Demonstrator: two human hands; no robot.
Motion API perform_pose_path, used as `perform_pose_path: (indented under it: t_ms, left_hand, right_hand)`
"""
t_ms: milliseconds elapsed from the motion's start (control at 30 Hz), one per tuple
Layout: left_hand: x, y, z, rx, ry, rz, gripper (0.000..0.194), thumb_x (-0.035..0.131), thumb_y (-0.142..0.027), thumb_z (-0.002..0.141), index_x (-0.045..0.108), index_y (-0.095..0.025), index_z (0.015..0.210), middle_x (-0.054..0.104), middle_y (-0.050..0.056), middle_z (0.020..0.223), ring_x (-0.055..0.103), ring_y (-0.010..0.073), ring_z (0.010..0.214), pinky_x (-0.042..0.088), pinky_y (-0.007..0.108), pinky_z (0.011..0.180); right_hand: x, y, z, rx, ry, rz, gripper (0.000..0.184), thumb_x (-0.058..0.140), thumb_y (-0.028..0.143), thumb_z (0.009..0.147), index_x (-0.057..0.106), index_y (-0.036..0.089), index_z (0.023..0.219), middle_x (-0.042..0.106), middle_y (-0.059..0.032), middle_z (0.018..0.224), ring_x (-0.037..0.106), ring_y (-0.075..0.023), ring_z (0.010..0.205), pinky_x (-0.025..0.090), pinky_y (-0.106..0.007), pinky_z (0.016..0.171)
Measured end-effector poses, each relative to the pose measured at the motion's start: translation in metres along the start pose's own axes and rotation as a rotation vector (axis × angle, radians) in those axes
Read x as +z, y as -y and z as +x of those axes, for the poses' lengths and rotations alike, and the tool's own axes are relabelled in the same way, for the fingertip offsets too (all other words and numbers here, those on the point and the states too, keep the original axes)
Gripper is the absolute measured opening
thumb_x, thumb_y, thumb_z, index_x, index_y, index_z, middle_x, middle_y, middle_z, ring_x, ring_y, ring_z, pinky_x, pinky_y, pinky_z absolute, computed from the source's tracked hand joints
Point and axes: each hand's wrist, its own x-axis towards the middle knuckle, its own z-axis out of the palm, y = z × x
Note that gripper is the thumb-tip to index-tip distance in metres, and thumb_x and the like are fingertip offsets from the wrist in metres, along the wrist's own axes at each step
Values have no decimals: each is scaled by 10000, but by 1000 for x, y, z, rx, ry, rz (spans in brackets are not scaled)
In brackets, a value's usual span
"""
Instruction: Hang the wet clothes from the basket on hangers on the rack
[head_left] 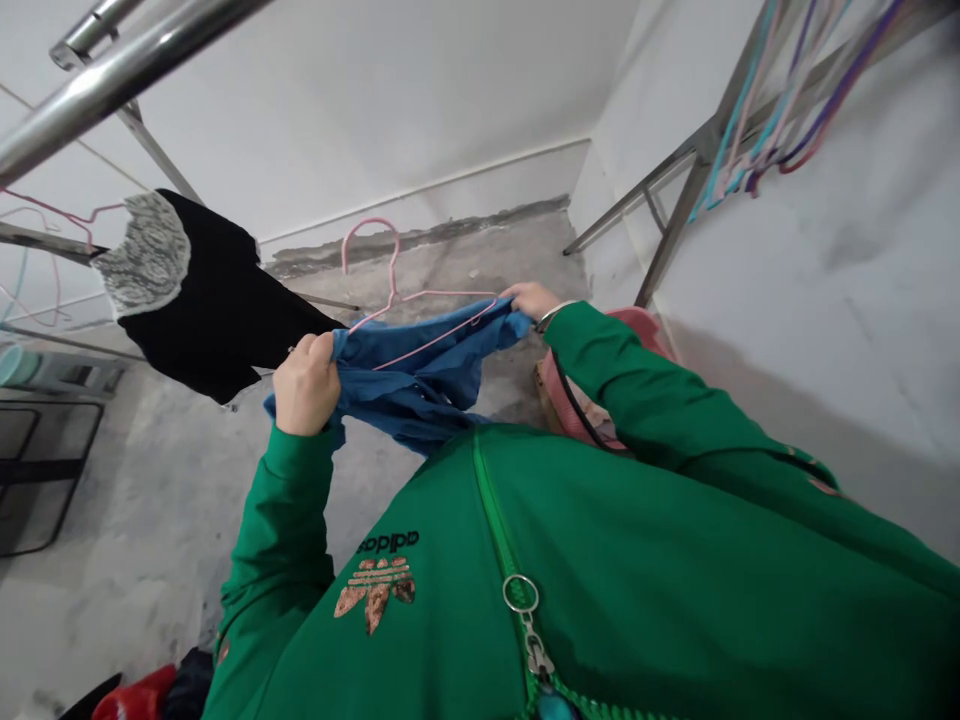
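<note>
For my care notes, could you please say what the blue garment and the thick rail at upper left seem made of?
The blue garment looks like thin, matte fabric, perhaps cotton, since it creases softly without shine. The thick rail looks like polished metal, perhaps stainless steel, given its bright highlights.

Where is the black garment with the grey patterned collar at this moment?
In the head view, the black garment hangs at the left, just beyond the left hand holding the blue garment, and lower in the picture than the thick metal pole.
</note>
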Motion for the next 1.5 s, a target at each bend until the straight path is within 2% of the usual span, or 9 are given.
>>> perform_pose_path:
  t_ms: [533, 700, 833, 967, 1033, 1133, 1233, 1367, 1500]
  left_hand:
    - [-10, 16, 1, 82, 96, 234, 235, 423, -120, 838, 629, -208, 913, 497, 37, 731, 486, 172, 640, 229, 290, 545]
    - [16, -9, 10, 102, 171, 246, 234, 416, -140, 857, 630, -207, 925, 584, 79, 814, 562, 216, 700, 257, 307, 541]
    - [43, -22, 24, -62, 81, 83, 261, 419, -114, 825, 624, -194, 965, 633, 107, 905, 616, 244, 845, 393, 308, 641]
    - [54, -12, 30, -222, -139, -143, 275, 407, -122, 816, 613, -170, 991, 656, 129, 988, 621, 260, 988, 464, 349, 823]
    - [54, -4, 29, -244, -202, -205, 260, 401, -156, 835, 618, -166, 979, 664, 123, 972, 628, 251, 979, 473, 355, 854]
    - [51, 3, 26, -252, -255, -244, 244, 413, -187, 844, 625, -168, 962, 668, 98, 930, 637, 226, 941, 481, 338, 861]
    - [48, 1, 24, -239, -269, -249, 250, 411, -201, 849, 629, -156, 964, 668, 101, 924, 639, 222, 924, 489, 333, 846]
    - [44, -13, 24, -188, -258, -241, 245, 410, -196, 845, 629, -168, 950, 672, 91, 911, 644, 214, 912, 496, 319, 835]
    - [44, -23, 21, -163, -285, -230, 241, 411, -195, 848, 630, -183, 948, 676, 84, 919, 648, 211, 930, 500, 313, 837]
  right_hand:
    - [-70, 42, -1, 68, -320, 500, 282, 427, -30, 633, 664, 109, 694, 685, -56, 746, 654, -171, 793, 526, -317, 870]
    - [-76, 88, -10, -163, -105, 683, 311, 445, -31, 706, 667, 95, 884, 693, -52, 799, 651, -145, 768, 548, -303, 837]
    - [-78, 130, -10, -423, 192, 591, 458, 595, 88, 801, 549, 169, 1250, 646, -58, 1174, 652, -129, 909, 553, -316, 848]
    - [-82, 131, -6, -474, -186, 390, 339, 647, 89, 787, 578, 147, 1114, 648, -53, 1092, 639, -107, 853, 534, -284, 844]
    - [-78, 117, -14, -421, -350, 275, 66, 582, 169, 863, 600, 133, 916, 640, -30, 818, 608, -106, 677, 536, -286, 747]
    - [-57, 97, -37, -433, -265, 95, 216, 531, 302, 911, 588, 142, 777, 595, -28, 677, 582, -128, 614, 518, -301, 685]
    - [-21, 92, -56, -455, -213, -52, 312, 623, 420, 844, 607, 124, 942, 647, -85, 864, 616, -174, 743, 517, -337, 732]
    - [20, 105, -48, -392, -422, -178, 680, 732, 520, 715, 507, 83, 1186, 552, -211, 1195, 551, -305, 1092, 483, -447, 919]
    - [24, 114, -27, -361, -499, -205, 292, 606, 279, 829, 540, 97, 1047, 550, -205, 1186, 498, -291, 1152, 413, -454, 1022]
